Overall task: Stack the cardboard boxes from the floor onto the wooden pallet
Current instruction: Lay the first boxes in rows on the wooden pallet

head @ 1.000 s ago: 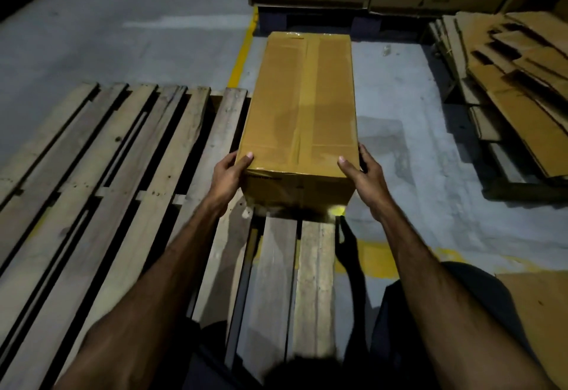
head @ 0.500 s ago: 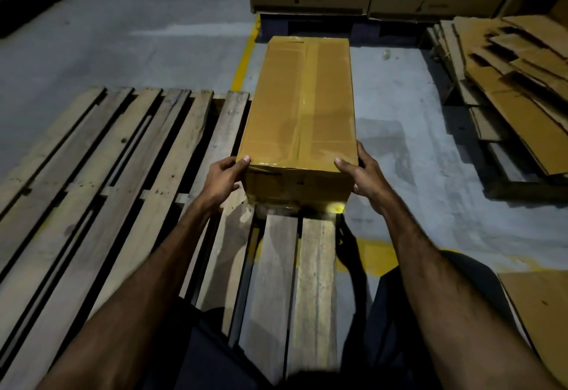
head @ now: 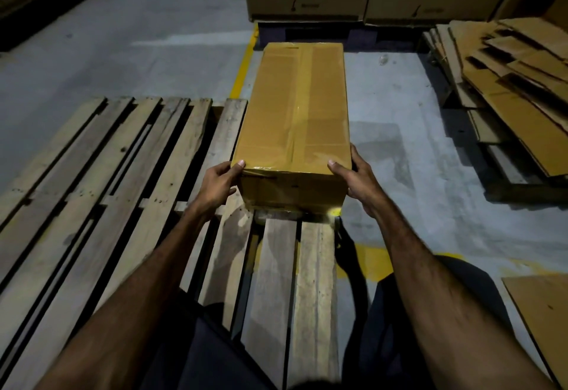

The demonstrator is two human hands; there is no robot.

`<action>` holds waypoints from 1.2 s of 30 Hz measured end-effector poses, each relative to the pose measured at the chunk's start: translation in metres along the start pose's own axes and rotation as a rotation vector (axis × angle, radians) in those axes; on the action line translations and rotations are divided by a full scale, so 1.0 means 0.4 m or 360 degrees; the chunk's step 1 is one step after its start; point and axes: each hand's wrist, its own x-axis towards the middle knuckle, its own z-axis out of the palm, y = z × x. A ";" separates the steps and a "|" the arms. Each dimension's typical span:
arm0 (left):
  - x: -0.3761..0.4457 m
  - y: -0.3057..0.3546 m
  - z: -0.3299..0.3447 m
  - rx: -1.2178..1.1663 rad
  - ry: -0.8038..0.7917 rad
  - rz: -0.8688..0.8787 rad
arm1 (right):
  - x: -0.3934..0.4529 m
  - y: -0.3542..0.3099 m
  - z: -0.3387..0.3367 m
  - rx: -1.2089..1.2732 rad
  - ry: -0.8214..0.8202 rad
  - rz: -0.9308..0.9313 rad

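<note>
Cardboard, tan and taped shut down its long seam, makes up the long narrow box (head: 296, 119) that both hands hold at its near end. The left hand (head: 219, 182) clamps the near left corner, thumb on top; the right hand (head: 353, 176) grips the near right corner likewise, probably to steer the box squarely along the planks. Its near end sits over the right edge of the wooden pallet (head: 123, 180), while the far end reaches out above the concrete floor (head: 399, 131).
</note>
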 end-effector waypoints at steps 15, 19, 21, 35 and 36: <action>-0.009 0.008 -0.002 -0.0063 0.0053 -0.0102 | 0.012 0.011 0.009 -0.0038 0.0005 0.0003; 0.001 0.009 -0.006 -0.0046 0.0052 -0.0114 | 0.012 0.009 0.016 -0.0033 0.0017 -0.0044; 0.006 0.008 -0.008 -0.0029 0.0056 -0.0119 | 0.015 0.008 0.015 -0.0034 0.0015 -0.0052; 0.013 -0.017 -0.013 -0.0034 0.0099 -0.0103 | 0.015 0.010 0.015 0.0003 0.0037 -0.0020; 0.013 -0.018 -0.014 -0.0032 0.0097 -0.0106 | 0.013 0.007 0.014 0.0006 0.0033 -0.0020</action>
